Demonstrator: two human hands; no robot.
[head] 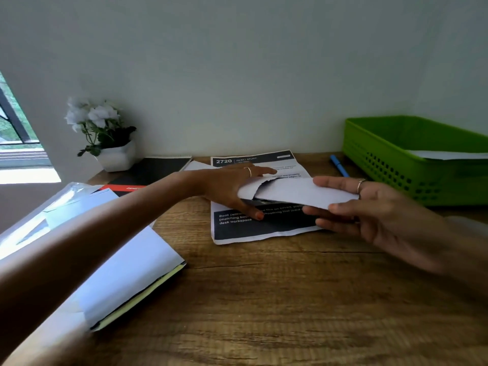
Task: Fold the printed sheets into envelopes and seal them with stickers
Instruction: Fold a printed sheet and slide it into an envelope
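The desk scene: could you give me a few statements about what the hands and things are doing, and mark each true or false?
1. Both hands hold the folded paper. True: the left hand and the right hand each grip an end.
2. The green tray sits on the left of the desk. False: it is at the right, by the wall.
3. A blue pen lies beside the tray. True.
4. The printed sheet is held up in the air. False: it lies flat on the desk.
5. The flower pot holds red flowers. False: they are white.
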